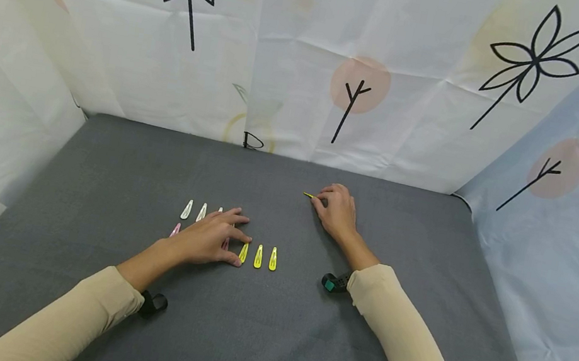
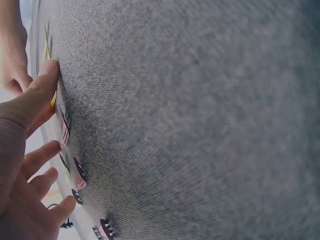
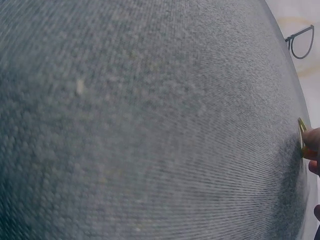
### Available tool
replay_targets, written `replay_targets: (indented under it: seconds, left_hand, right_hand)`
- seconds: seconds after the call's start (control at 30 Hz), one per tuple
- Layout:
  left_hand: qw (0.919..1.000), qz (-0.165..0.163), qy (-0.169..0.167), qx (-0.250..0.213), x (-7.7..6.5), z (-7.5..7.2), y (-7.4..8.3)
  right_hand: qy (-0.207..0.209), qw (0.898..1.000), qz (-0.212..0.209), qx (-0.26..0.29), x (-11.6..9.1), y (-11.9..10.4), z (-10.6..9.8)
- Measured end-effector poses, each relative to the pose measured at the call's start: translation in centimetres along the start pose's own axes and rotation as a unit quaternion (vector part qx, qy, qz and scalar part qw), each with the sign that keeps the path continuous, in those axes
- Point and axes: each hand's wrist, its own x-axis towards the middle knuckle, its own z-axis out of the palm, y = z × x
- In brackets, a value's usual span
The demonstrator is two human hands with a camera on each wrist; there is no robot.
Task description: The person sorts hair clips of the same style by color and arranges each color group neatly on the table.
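My right hand [image 1: 338, 211] pinches a yellow snap hair clip [image 1: 309, 195] between thumb and fingertips over the back of the table; the right wrist view shows that clip [image 3: 301, 131] at its right edge. My left hand [image 1: 211, 236] has its thumb and forefinger at the two ends of another yellow hair clip [image 1: 243, 253], leftmost of its row, its other fingers spread. Right of it lie two more yellow clips [image 1: 258, 256]. Under and behind the left hand are white clips [image 1: 186, 209] and pink clips [image 1: 175, 230], partly hidden.
A grey cloth-covered table [image 1: 263, 336] spreads under both arms. White printed curtains [image 1: 303, 29] close off its back and sides. A dark wrist device [image 1: 335, 283] is strapped at the right wrist, another [image 1: 153, 305] at the left.
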Motion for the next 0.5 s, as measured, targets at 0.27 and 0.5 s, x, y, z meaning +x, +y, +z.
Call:
replay_targets:
  seconds: [0.27, 0.5]
  left_hand:
    - [1.0000, 0.002, -0.001, 0.001, -0.02, -0.02, 0.02]
    - [1.0000, -0.001, -0.002, 0.003, -0.02, -0.08, 0.08]
  right_hand:
    - [0.004, 1.000, 0.017, 0.020, -0.03, 0.37, -0.22]
    - [-0.008, 0.999, 0.028, 0.028, -0.08, 0.32, -0.51]
